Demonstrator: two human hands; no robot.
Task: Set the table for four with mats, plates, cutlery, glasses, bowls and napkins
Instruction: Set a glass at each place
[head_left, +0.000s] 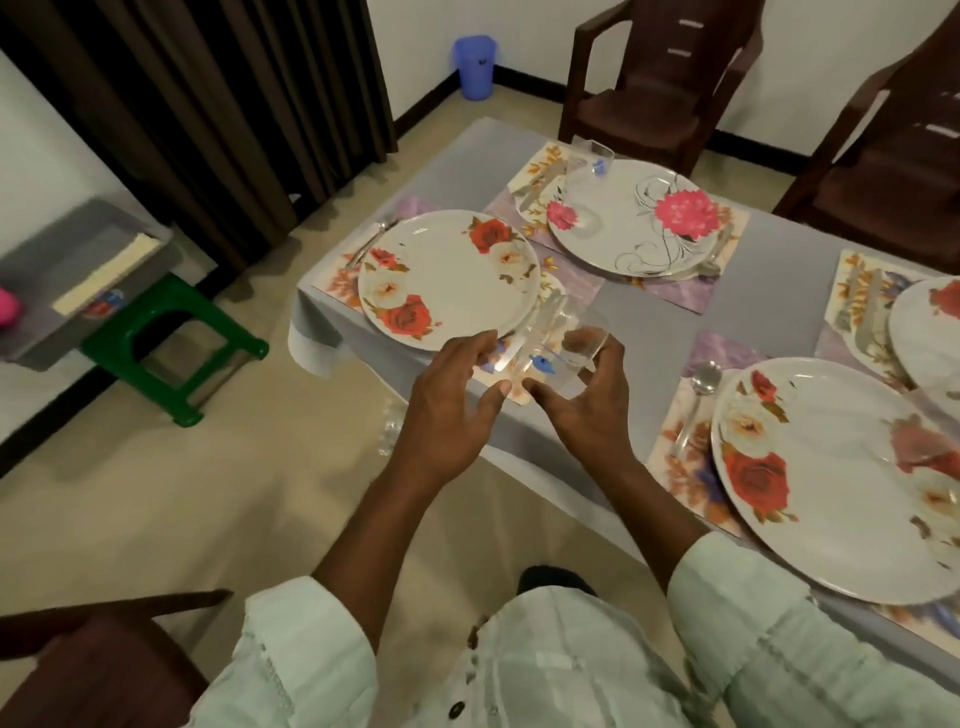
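Across the right and middle of the frame runs the grey-clothed table (769, 291), with four floral mats each carrying a plate; I take the mat (340, 283) at centre-left, under the rose plate (449, 278), as the setting I am serving. Just below that plate, at frame centre, my right hand (587, 410) curls round a clear glass (563, 343) that is tilted off upright and looks lifted clear of the cloth, though I cannot be sure. My left hand (447, 410) holds fingers loosely spread, its fingertips touching the glass. I judge the risk is here: the glass hangs near the table's edge and close to the plate rim, so a tilted landing could knock the plate or tip it floorward. Another glass (589, 176) overlaps the far plate.
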